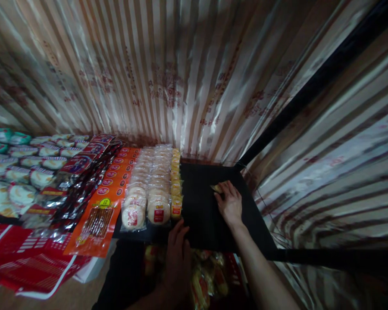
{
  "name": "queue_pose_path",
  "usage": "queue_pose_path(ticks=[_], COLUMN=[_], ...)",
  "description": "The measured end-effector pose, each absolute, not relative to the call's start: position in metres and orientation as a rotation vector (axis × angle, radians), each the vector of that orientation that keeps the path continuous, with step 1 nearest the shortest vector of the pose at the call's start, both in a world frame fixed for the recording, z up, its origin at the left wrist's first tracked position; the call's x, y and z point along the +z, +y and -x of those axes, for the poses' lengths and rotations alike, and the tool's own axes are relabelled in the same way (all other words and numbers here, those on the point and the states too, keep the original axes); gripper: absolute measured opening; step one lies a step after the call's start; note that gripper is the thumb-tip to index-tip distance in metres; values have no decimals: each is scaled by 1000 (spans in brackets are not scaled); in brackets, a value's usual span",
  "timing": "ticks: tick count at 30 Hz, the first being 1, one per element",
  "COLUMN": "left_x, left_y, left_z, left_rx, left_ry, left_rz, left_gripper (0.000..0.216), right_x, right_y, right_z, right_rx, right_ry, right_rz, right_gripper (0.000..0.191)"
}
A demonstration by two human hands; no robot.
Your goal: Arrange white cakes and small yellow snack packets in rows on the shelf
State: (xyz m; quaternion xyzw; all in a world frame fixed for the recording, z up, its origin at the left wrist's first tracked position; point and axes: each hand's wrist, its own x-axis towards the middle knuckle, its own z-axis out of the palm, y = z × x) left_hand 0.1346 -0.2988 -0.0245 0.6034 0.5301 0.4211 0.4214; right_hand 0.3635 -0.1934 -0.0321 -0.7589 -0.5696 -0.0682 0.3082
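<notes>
My right hand [229, 203] reaches onto a black shelf [203, 211] and presses down on a small yellow snack packet [217, 187], fingers curled over it. My left hand [177, 254] rests at the shelf's front edge, fingers together and flat, holding nothing that I can see. Just left of the bare black area stand a row of small yellow packets [176, 185] and two rows of round white cakes in clear wrappers [148, 189].
Further left lie orange sausage packs [103, 206], dark red packs [80, 172] and more round cake packets [16, 172]. Striped shiny curtain [168, 77] hangs behind and to the right. A box of yellow packets [207, 275] sits below the shelf. Red printed bags [29, 262] lie at lower left.
</notes>
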Motion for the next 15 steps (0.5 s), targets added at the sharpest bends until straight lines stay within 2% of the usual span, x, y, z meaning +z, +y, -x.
queue_pose_path(ticks=[9, 15], left_x=[-24, -20], left_y=[-302, -310], left_z=[-135, -138], left_rx=[1070, 1050], left_ry=[1282, 1225], left_rz=[-1574, -1514], left_gripper=[31, 38], right_x=[-16, 3], right_y=[-207, -254], right_z=[-343, -308], right_rx=[-55, 190], right_ry=[-1611, -1592], right_rz=[1904, 1855], right_gripper=[34, 29])
